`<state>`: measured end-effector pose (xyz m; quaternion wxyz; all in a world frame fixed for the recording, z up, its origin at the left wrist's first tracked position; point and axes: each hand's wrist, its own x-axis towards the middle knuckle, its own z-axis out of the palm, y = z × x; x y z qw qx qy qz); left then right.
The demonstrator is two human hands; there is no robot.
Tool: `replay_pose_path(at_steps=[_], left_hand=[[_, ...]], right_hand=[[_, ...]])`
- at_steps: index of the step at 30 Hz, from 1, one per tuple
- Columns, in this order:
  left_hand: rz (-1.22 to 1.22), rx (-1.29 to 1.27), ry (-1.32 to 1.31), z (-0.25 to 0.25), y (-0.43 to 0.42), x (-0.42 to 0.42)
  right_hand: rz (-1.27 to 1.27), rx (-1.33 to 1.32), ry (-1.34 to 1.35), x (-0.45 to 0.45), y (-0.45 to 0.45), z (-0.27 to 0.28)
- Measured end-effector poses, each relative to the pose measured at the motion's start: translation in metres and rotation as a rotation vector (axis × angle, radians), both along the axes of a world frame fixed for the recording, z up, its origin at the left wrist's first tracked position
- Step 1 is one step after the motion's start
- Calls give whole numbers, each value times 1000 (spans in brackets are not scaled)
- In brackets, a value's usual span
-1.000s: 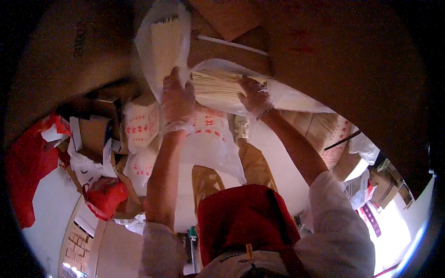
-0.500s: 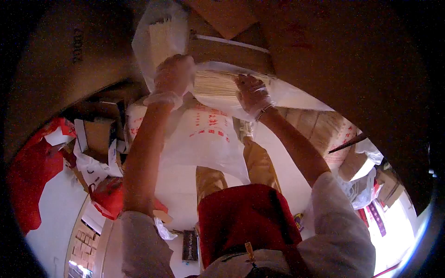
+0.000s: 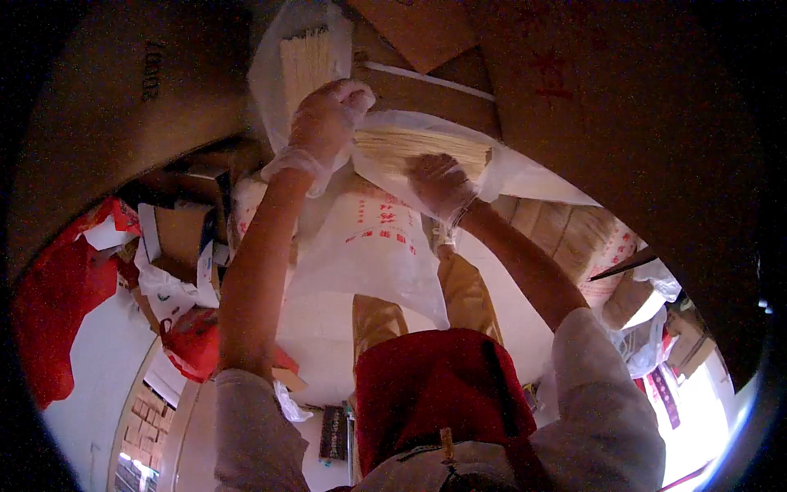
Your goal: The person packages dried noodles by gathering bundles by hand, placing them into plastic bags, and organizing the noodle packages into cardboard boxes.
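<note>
Thin pale sticks (image 3: 422, 145) lie bundled in an opened clear plastic bag with red print (image 3: 381, 234), whose end hangs down at the centre. My left hand (image 3: 328, 119), in a clear glove, has its fingers curled at the bag's left edge; what lies within them is hidden. Also gloved, my right hand (image 3: 441, 184) rests with bent fingers against the near side of the sticks; whether it grips any is not visible. Behind my left hand stands a second clear bag of upright sticks (image 3: 305, 61).
Large cardboard surfaces (image 3: 607, 107) flank the bags on both sides. More printed stick bags (image 3: 586, 238) lie at the right. Opened cartons (image 3: 182, 238) and a red bag (image 3: 193, 340) are at the left. My legs (image 3: 467, 295) are below.
My left hand has risen from in front of the upright sticks to the edge of the bag, and its fingers have curled. My right hand has dropped slightly. The printed bag end has shifted.
</note>
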<state>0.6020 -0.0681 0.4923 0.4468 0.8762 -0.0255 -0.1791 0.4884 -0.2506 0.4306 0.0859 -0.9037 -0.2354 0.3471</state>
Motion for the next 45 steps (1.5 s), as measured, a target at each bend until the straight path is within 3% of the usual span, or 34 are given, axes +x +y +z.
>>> replay_pose_path(at_steps=[2, 4, 5, 6, 7, 8, 10, 12, 13, 14, 15, 16, 17, 18, 19, 21, 22, 24, 25, 28, 29, 31, 33, 36, 37, 39, 40, 42, 44, 45], left_hand=[[-15, -80, 44, -1, -8, -4], [-33, -169, 85, 1, -20, -7], [-230, 54, 7, 3, -25, -7], [-424, 277, -76, 3, -30, -6], [-430, 261, -78, -3, -36, -8], [-476, 357, -314, -10, -41, -13], [-512, 444, -555, -30, -52, -20], [-545, 452, -356, -46, -62, -16], [-554, 457, -289, -48, -66, -14], [-552, 490, -415, -50, -69, -13], [-546, 520, -539, -52, -72, -13], [-544, 519, -535, -72, -72, -13], [-489, 279, -454, -94, -69, -12], [-463, 167, -412, -95, -65, -14], [-437, 55, -370, -82, -62, -14], [-717, 234, -610, -56, -51, -25], [-808, 290, -695, -45, -48, -31], [-955, 408, -435, -38, -46, -44], [-954, 402, -433, -41, -43, -53], [-1031, 323, -376, -31, -29, -82], [-921, 265, -315, -21, -23, -94], [-815, 209, -253, -18, -18, -100], [-851, 193, -199, -21, -17, -100], [-816, 226, -352, -18, -21, -88], [-821, 233, -345, -13, -23, -82], [-748, 348, 79, -7, -25, -71], [-744, 348, 85, -12, -27, -68], [-787, 338, -238, -22, -34, -56], [-772, 317, -340, -28, -35, -52], [-778, 311, -253, -25, -37, -49]], right_hand=[[-131, -76, 17, -7, -9, -12], [-177, -9, -482, -10, -20, -10], [-183, -25, -484, -12, -24, -9], [-116, -9, -246, -11, -21, 1], [-49, 8, -5, -11, -21, 7], [-53, -7, -1, -14, -25, 5], [-296, 187, -198, -21, -32, 0], [-387, 162, -176, -15, -40, -10], [-391, 104, -326, -16, -43, -19], [-393, 43, -475, -16, -47, -29], [-444, 110, -430, -10, -48, -28], [-441, 109, -427, -14, -46, -29], [-359, -152, -430, -20, -42, -30], [-275, -407, -429, -25, -37, -31], [-279, -397, -428, -31, -41, -40], [-403, -7, -340, -40, -52, -54], [-405, -4, -343, -38, -49, -47], [-252, -48, -177, -39, -49, -25], [-251, -52, -174, -43, -46, -16], [-340, -131, -328, -65, -33, -13], [-637, 207, -151, -82, -29, -27], [-924, 551, 37, -101, -21, -31], [-643, 267, -177, -126, -11, -21], [-475, 49, -41, -135, 6, -14], [-486, 66, -32, -133, 6, -17], [-496, 86, -19, -128, 10, -18], [-586, 233, -14, -127, 7, -18], [-662, 372, -16, -121, -3, -21], [-396, 345, -373, -115, -13, -27], [-395, 346, -375, -110, -17, -27]])
